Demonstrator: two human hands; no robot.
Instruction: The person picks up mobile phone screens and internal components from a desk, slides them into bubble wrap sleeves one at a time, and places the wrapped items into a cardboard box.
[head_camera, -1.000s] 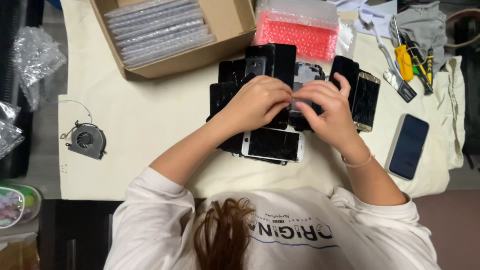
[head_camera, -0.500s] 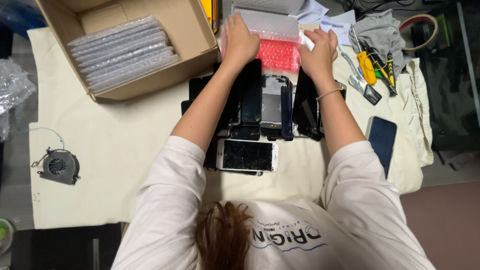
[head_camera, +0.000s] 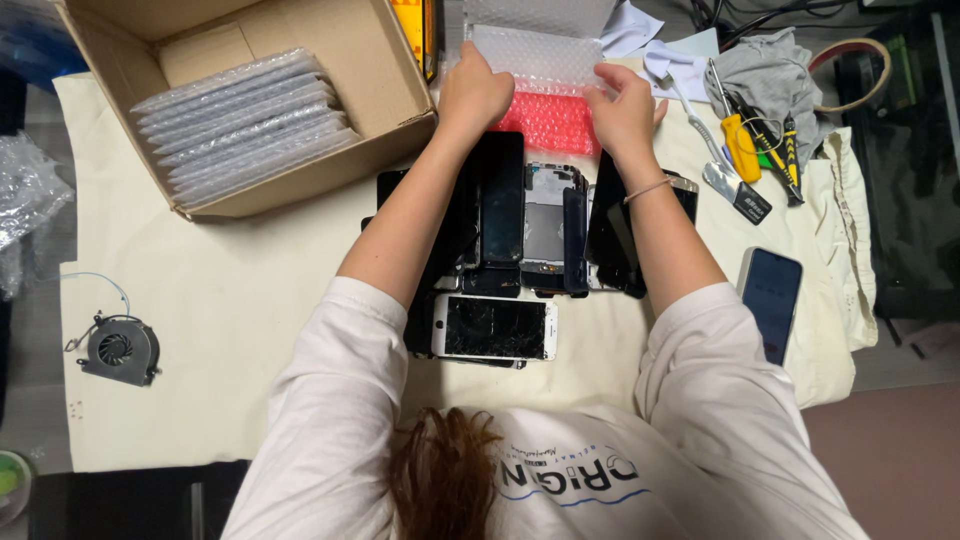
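Both hands, left (head_camera: 474, 92) and right (head_camera: 622, 105), have slid farther up, gripping clear, nubbly bubble wrap (head_camera: 540, 58).

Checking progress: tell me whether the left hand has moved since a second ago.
Yes. The left hand has gone from the pile of phone screens away from the person, onto the clear bubble wrap.

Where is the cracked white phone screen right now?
In the head view, the cracked white phone screen lies low centre on the cream cloth, just below the pile of dark screens.

Dimpled clear plastic bubble wrap (head_camera: 545, 52) — glossy glass phone screens (head_camera: 500, 200) — matt cream cloth (head_camera: 230, 270)
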